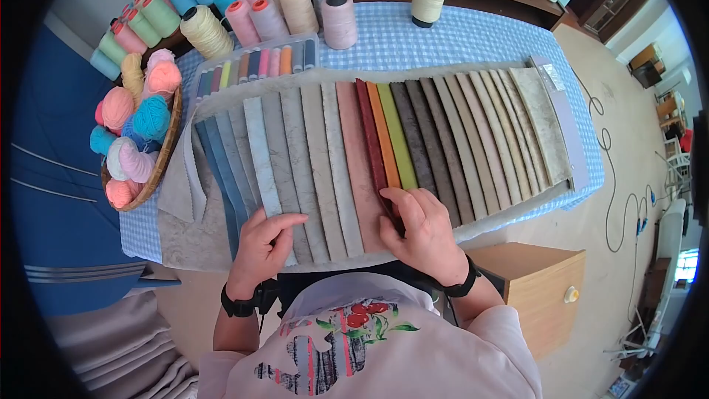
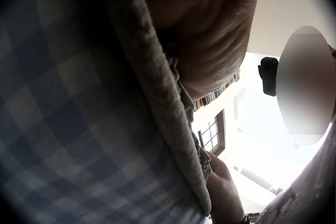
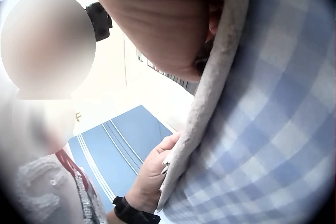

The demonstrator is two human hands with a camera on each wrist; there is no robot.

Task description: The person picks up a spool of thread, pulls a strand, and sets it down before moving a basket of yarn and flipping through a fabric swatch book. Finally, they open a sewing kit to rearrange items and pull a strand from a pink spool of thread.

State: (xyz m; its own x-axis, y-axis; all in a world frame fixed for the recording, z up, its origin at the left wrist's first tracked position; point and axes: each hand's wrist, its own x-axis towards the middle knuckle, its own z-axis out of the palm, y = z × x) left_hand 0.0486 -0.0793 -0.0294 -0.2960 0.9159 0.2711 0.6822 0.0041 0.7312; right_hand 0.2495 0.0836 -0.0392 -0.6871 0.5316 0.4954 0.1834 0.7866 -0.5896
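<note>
A fan of fabric swatches lies across the table, blue and grey at the left, pink, dark red, orange and green in the middle, browns and beiges at the right. My right hand pinches the lower end of the dark red swatch between thumb and fingers. On the lower edge of the light blue and grey swatches rests my left hand, index finger pointing right. Both wrist views show the palms close up beside the fabric edge; their fingertips are hidden there.
Thread cones stand behind the swatches, with a clear box of small spools in front of them. A basket of yarn balls is at the left. The cloth is blue checked; a wooden cabinet stands at the lower right.
</note>
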